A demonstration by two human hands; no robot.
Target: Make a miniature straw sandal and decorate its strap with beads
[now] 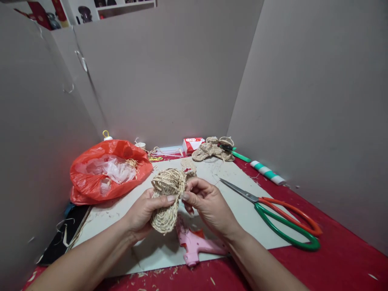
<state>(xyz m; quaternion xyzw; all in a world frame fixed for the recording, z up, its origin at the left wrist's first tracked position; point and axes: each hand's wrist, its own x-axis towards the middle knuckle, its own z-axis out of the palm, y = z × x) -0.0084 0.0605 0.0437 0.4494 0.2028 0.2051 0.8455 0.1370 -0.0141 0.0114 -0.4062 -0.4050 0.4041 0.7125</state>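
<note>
A small woven straw slipper (168,184) is held up above the pale board, its sole end hanging down. My left hand (145,210) is closed around its left side, with the thumb pressed across the front. At the right edge, my right hand (212,206) pinches the braided straw between thumb and forefinger; whether a loose strand is in that pinch I cannot tell. Just behind it lies another straw piece with red beads (188,170), partly hidden. Below my hands rests a pink glue gun (197,244), partly covered by my right forearm.
Large scissors (254,198) with red and green handles lie at right. A red plastic bag (91,190) stands at left. At the back are a red-and-white box (194,144) and several straw slippers (209,150). A green-and-white striped object (267,173) lies by the right wall.
</note>
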